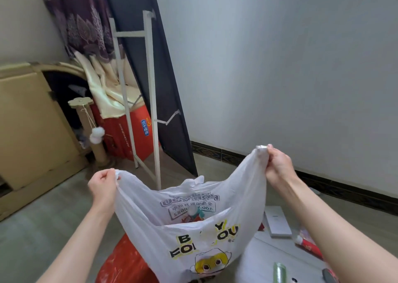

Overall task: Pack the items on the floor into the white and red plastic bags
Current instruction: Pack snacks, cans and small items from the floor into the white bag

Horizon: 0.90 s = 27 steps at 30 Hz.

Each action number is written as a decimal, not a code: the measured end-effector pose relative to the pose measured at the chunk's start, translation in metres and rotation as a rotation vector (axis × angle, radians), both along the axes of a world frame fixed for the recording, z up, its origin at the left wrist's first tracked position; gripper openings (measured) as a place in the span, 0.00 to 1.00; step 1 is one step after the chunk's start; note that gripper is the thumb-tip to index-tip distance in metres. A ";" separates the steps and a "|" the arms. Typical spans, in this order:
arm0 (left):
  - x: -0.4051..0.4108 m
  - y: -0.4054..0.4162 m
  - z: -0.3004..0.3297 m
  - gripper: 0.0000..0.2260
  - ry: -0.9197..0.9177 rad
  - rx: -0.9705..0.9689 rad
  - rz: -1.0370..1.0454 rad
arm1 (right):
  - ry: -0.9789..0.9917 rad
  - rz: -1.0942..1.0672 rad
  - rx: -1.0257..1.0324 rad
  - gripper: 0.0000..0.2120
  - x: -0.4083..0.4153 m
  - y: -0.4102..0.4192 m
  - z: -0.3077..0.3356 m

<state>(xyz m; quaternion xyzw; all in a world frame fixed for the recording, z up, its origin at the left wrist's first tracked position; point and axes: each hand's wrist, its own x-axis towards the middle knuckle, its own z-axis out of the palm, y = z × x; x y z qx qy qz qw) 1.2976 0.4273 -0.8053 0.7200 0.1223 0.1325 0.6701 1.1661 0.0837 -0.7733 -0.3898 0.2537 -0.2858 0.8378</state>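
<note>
White, thin and printed with yellow-black letters and a cartoon face, the one white plastic bag (193,235) hangs open above the floor, some small items inside. Left hand (103,186) pinches one handle, right hand (277,164) pinches the other, fingers clamped. One red plastic bag (127,261) lies beneath. One white box (276,221) and one toothpaste tube (308,245) lie beside.

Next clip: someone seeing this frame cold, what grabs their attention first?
The white plastic bag dominates the centre, stretched open between the left hand and the right hand, each gripping a handle, with a small item showing inside. Under it at the bottom edge lies the red plastic bag. To the right on the floor sit a white box and a red-and-white tube.
</note>
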 end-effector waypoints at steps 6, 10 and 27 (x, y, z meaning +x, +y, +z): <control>0.023 -0.020 0.023 0.06 -0.064 0.006 -0.109 | 0.018 0.020 -0.212 0.11 0.013 -0.001 0.017; 0.011 -0.028 0.008 0.06 -0.046 0.099 -0.203 | 0.139 0.034 -0.288 0.10 0.006 -0.002 -0.002; -0.051 -0.032 -0.005 0.06 0.115 0.039 -0.459 | 0.416 0.382 -0.512 0.05 -0.041 0.018 -0.010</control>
